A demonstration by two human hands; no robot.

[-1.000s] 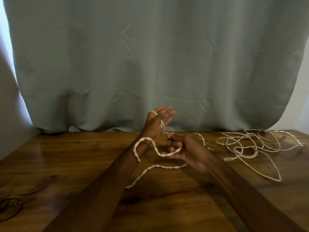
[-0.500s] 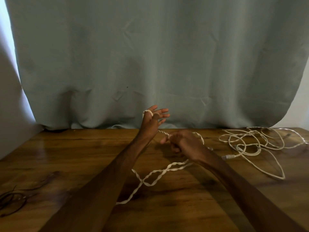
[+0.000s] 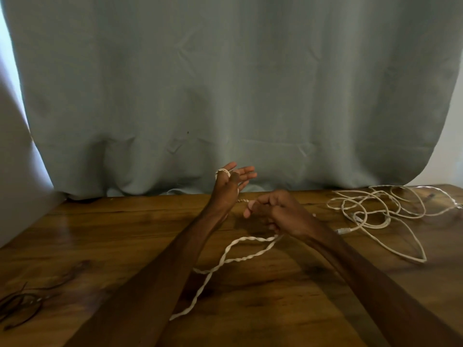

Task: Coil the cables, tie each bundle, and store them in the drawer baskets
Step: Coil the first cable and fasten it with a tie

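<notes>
A white twisted cable (image 3: pixel 233 256) runs across the wooden table (image 3: pixel 105 249). One turn of it is looped round the thumb of my left hand (image 3: pixel 229 187), which stands upright with its fingers straight and spread. From there a short stretch leads to my right hand (image 3: pixel 275 212), whose curled fingers grip the cable just to the right of the left hand. The free length hangs from the right hand, crosses itself on the table and ends near my left forearm.
A loose tangle of thin white cable (image 3: pixel 380 211) with a plug lies at the right back of the table. A dark cable (image 3: pixel 17 304) lies at the left front edge. A grey-green curtain (image 3: pixel 225 96) hangs behind the table.
The loop that lay round my left wrist is gone; the cable now trails lower across the table. My right hand has moved up and closer to the left hand.
</notes>
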